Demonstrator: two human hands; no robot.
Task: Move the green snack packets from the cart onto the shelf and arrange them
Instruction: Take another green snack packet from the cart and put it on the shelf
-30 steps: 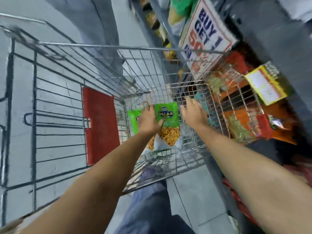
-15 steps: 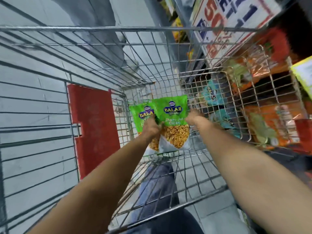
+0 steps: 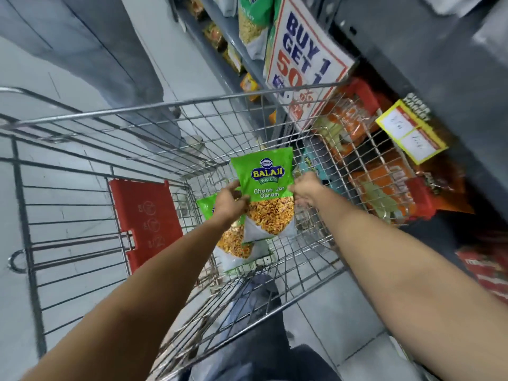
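A green Balaji snack packet [image 3: 265, 185] is held upright inside the wire cart [image 3: 165, 105], lifted off the cart floor. My left hand [image 3: 229, 200] grips its left edge and my right hand [image 3: 306, 189] grips its right edge. A second green packet [image 3: 233, 243] lies lower in the cart, partly hidden behind my left hand and the lifted packet. The grey shelf [image 3: 428, 64] stands to the right of the cart.
A red flap [image 3: 145, 224] sits on the cart's left wall. A "Buy 1 Get 1" sign [image 3: 299, 59] hangs on the shelf, with orange packets [image 3: 384, 188] and a yellow price tag [image 3: 411, 132] beside the cart. Another person's trouser leg [image 3: 110, 64] stands beyond the cart.
Both hands closed on the front green packet and raised it off the cart floor. The second packet stayed below.
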